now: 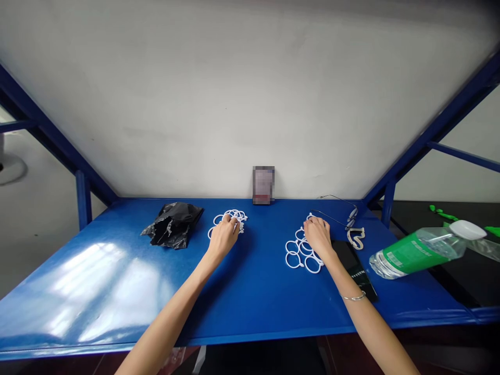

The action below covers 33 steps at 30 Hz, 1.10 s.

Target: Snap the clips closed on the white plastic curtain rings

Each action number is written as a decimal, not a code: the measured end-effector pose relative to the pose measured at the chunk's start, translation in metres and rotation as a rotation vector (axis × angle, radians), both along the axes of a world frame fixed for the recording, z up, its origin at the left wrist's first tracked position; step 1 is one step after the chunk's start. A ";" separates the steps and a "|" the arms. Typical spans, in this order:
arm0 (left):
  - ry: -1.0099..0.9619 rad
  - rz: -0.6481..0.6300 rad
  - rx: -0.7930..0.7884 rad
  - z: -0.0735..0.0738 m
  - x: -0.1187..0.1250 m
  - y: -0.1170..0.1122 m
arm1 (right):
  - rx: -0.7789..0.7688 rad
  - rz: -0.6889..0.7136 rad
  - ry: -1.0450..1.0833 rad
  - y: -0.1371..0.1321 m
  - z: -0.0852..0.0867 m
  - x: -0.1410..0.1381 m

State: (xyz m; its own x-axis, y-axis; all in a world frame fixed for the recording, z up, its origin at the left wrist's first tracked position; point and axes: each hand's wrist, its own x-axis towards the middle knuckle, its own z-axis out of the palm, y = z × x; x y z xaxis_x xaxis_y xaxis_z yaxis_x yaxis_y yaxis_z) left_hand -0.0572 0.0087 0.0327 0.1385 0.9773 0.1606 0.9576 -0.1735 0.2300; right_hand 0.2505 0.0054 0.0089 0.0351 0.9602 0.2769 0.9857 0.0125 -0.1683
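On the blue table, my left hand (224,237) reaches into a heap of white plastic rings (215,221). Its fingers are bent together on a ring; the fingertips are partly hidden. Further right, my right hand (317,234), with a silver bangle on the wrist, is over a second group of white rings (292,260), which lie spread flat in a loose cluster. The fingers of this hand are curled down on a ring at the cluster's far end, and the hand covers part of that group.
A crumpled black plastic bag (174,224) lies left of the heap. Right of my right hand are a black phone-like slab (353,268), eyeglasses (350,216), a white curved piece (355,238) and a green-labelled bottle (417,252). A small blurred box (263,185) stands against the wall.
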 end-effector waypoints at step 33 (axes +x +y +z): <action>-1.224 -0.592 -0.766 -0.007 0.037 -0.026 | -0.752 0.623 1.636 -0.038 0.000 -0.088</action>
